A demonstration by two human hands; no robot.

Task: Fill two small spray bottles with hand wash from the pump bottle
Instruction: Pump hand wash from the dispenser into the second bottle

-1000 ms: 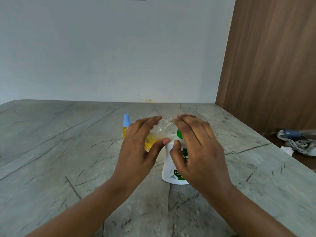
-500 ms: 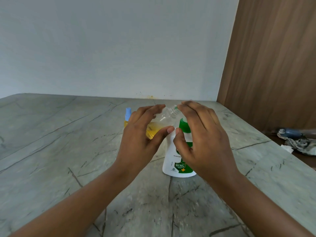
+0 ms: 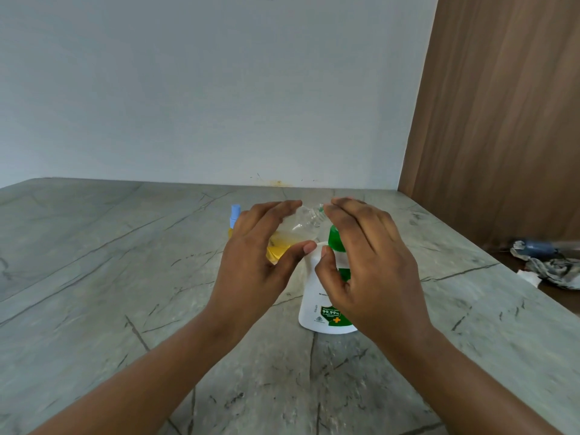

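My left hand (image 3: 254, 262) grips a small clear spray bottle (image 3: 301, 227) without its cap. The bottle is tilted, its open neck pointing right, and yellow liquid lies in its lower part. Its neck sits at the green pump head (image 3: 334, 238) of the white hand wash pump bottle (image 3: 317, 296), which stands upright on the table. My right hand (image 3: 370, 262) arches over the pump head, fingers stretched across the top and thumb by the bottle's neck. The nozzle tip is hidden under those fingers. A second small spray bottle with a blue cap (image 3: 234, 215) stands behind my left hand.
The grey marble-patterned table (image 3: 125, 262) reaches back to a white wall. A brown wooden panel (image 3: 502, 120) rises at the right. Beyond the table's right edge, a crumpled cloth (image 3: 555, 268) lies on a dark lower surface.
My head has shifted a little, so more of the pump bottle's body shows. Both hands keep nearly the same pose at the pump head and the tilted small bottle.
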